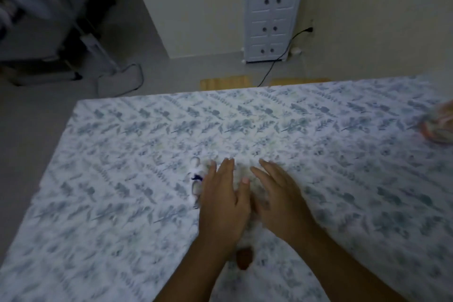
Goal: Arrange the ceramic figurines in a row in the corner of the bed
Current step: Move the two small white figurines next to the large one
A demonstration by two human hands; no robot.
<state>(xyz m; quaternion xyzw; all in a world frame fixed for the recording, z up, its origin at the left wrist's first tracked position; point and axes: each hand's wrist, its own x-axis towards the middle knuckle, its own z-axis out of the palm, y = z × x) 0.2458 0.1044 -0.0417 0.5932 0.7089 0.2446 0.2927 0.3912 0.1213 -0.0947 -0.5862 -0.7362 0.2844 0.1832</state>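
Leaf-print bed [147,154] around you, your left hand [221,203] and right hand [279,201] hover spread, released, over blurred figurines [195,179]; next, probably grasp one and carry it cornerward.

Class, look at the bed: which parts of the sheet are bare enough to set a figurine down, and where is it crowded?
The bed is bare from its left edge to the white figurine, and along the far edge to the far left corner. It is crowded in the middle, where the left hand and right hand spread open beside that figurine, a brown object below.
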